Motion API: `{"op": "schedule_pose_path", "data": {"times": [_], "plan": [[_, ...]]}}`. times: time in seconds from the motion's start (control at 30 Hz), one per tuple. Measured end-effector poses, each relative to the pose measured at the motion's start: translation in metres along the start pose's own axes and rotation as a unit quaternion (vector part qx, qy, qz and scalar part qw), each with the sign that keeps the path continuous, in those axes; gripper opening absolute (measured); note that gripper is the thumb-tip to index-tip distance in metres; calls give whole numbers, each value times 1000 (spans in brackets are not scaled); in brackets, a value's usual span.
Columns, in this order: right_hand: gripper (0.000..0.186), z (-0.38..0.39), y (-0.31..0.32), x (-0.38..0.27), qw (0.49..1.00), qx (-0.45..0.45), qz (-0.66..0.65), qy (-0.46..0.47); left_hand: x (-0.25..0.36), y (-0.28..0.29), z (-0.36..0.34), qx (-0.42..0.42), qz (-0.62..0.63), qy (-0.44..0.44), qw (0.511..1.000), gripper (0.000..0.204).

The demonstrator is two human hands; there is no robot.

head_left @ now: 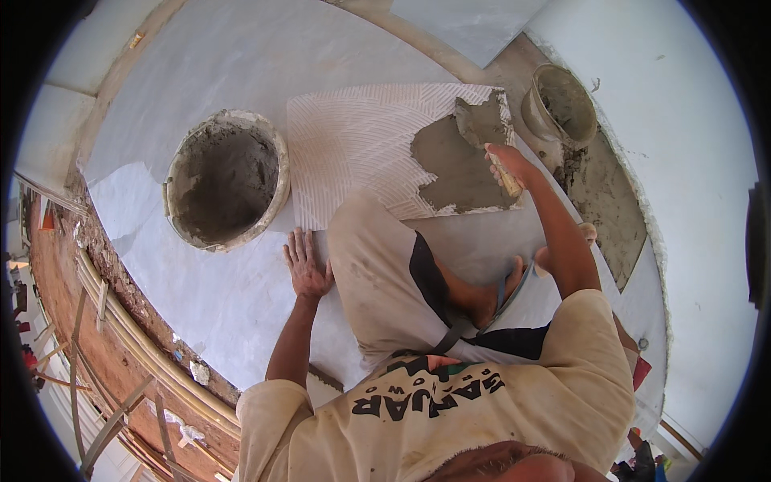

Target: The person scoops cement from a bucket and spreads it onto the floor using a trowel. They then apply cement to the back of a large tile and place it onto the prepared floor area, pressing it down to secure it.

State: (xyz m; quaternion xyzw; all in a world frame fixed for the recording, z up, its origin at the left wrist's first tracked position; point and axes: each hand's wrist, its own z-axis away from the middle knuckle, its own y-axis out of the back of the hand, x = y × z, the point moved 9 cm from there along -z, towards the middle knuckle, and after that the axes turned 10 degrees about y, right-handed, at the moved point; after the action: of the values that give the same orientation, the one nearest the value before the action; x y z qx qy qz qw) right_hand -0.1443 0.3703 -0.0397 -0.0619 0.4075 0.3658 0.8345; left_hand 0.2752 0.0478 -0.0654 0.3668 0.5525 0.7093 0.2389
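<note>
My right hand (pixel 518 163) is closed around the wooden handle of a trowel (pixel 479 120). The trowel's mortar-smeared blade lies against the far right corner of a tile that rests ridged back side up (pixel 345 149). Wet grey mortar (pixel 458 173) covers the right part of this tile, with a ragged left edge; pale ridges show on the rest. My left hand (pixel 306 267) is spread flat on the smooth grey floor, just below the tile's near left corner. Left of the tile stands a large bucket (pixel 282 165), its inside coated with grey mortar.
A smaller bucket (pixel 536 112) holding mortar stands at the far right beside the white wall (pixel 683 120). A strip of rough mortar (pixel 606 209) runs along that wall. My bent legs are close to the tile's near edge. Reddish soil and long poles (pixel 132 337) lie beyond the floor's left edge.
</note>
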Motion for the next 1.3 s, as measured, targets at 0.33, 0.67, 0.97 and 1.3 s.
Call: {"op": "schedule_pose_path", "data": {"times": [0.33,0.67,0.97,1.3], "plan": [[40,45,-94,11,948,-174,260,54,-3,-1,-1,5,3,7,1000,83],[56,108,-109,30,816,-173,509,212,-2,1,-2,0,8,12,1000,82],[43,107,-122,1,763,-132,591,228,-3,0,-1,19,14,6,1000,82],[40,29,-92,-46,732,8,587,347,-7,-6,-2,6,-12,10,1000,82]]}}
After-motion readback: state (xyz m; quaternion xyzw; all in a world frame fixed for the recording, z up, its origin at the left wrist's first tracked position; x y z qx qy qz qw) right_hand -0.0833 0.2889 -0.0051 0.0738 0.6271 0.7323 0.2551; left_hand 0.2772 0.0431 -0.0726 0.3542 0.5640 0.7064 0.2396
